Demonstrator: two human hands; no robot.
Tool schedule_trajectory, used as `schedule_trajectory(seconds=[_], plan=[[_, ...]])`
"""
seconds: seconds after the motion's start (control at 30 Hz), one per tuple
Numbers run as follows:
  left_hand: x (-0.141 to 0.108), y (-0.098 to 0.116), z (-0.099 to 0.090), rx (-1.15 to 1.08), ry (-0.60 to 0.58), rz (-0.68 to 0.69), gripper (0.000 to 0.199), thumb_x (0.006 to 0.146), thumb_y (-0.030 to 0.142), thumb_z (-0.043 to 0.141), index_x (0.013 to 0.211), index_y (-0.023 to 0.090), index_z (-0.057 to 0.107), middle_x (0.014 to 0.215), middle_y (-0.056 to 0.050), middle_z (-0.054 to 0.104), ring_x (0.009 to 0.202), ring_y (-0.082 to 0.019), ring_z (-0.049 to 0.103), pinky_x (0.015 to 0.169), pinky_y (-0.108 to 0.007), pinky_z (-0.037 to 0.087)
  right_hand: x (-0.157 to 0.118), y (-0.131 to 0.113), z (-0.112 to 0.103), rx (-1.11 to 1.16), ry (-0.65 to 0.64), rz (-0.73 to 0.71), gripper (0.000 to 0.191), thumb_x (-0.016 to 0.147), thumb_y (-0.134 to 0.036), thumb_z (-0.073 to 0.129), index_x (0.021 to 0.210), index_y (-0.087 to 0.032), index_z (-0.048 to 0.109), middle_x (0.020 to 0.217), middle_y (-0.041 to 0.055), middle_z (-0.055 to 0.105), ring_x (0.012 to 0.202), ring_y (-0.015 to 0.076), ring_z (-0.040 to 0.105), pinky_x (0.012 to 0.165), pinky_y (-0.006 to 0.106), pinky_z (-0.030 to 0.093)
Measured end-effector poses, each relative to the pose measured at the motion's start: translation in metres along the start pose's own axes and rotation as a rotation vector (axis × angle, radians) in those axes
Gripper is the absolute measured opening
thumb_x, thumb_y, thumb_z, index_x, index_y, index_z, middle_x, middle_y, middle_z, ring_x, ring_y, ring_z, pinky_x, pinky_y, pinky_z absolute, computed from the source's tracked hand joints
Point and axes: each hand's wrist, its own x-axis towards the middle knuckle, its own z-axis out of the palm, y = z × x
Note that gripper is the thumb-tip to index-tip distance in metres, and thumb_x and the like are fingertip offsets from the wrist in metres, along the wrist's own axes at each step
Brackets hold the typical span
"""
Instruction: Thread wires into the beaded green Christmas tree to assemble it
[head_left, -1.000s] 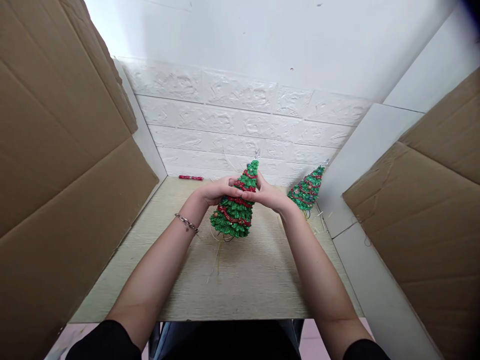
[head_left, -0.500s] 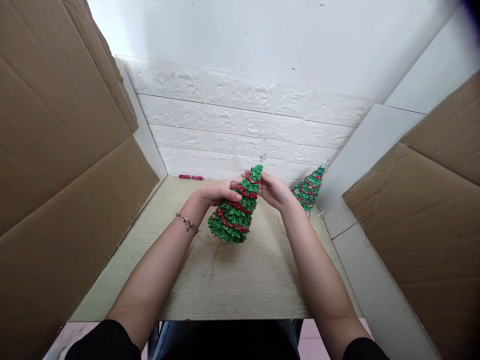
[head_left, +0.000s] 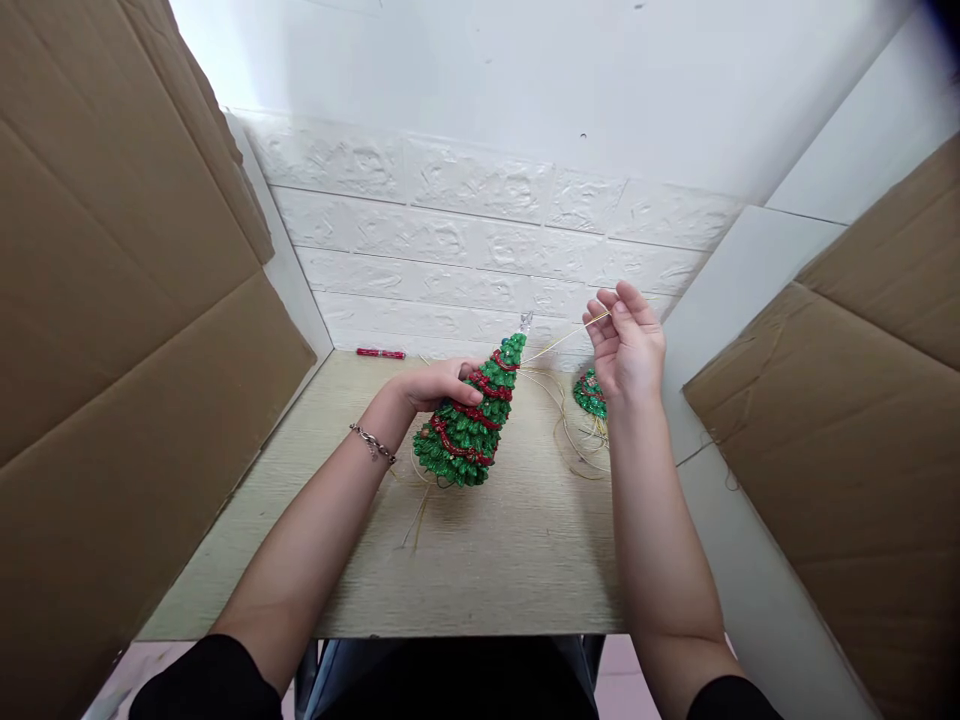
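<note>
My left hand [head_left: 448, 385] is wrapped round a small green Christmas tree [head_left: 469, 425] with red garlands and a clear star on top. The tree is tilted, its tip leaning to the right. Up at the right, my right hand [head_left: 628, 335] pinches a thin yellow-white string [head_left: 559, 344] between thumb and fingers. That string stretches taut from near the upper part of the tree. Loose string ends hang below the tree's base. Behind my right hand a second Christmas tree [head_left: 589, 393] shows only its lower part; the rest is hidden.
A red pen-like stick [head_left: 380, 353] lies at the back left of the table [head_left: 450, 590]. Loops of loose string [head_left: 566, 440] lie near the second tree. Cardboard panels [head_left: 187, 330] rise on the left and right, with a white brick-patterned wall behind.
My right hand has left the tree's tip and moved right and up, drawing a string out with it. My left hand and the held tree have barely moved.
</note>
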Motion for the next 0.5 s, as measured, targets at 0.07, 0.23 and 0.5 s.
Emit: schedule_trajectory(seconds=[0.07,0.23,0.5], plan=[[0.000,0.001,0.001,-0.011,0.018,0.015,0.056,0.039,0.030,0.089,0.088,0.011,0.068,0.085,-0.010,0.070,0.073,-0.018,0.066,0.070,-0.028,0.053,-0.003,-0.003,0.005,-0.001,0.005,-0.070,0.021,0.094,-0.019,0.044,0.114,-0.025,0.047,0.091,-0.0021,0.055,0.079,0.0081,0.061,0.083,0.022,0.053],[0.000,0.006,-0.001,-0.057,0.126,0.087,0.050,0.044,0.033,0.088,0.082,0.009,0.067,0.078,-0.010,0.070,0.063,-0.017,0.064,0.061,-0.027,0.052,-0.006,-0.011,0.007,-0.004,-0.053,-0.194,0.025,0.097,-0.024,0.043,0.120,-0.031,0.040,0.073,-0.0060,0.041,0.048,0.0063,0.043,0.061,0.017,0.050],[-0.005,0.014,-0.019,-0.038,0.496,0.486,0.052,0.045,0.025,0.088,0.089,0.012,0.064,0.082,-0.004,0.067,0.071,-0.017,0.064,0.066,-0.029,0.054,-0.021,-0.019,0.013,-0.496,-0.469,-0.209,0.017,0.093,-0.032,0.058,0.089,-0.017,0.065,0.068,-0.0001,0.053,0.057,0.0122,0.047,0.053,0.022,0.038]])
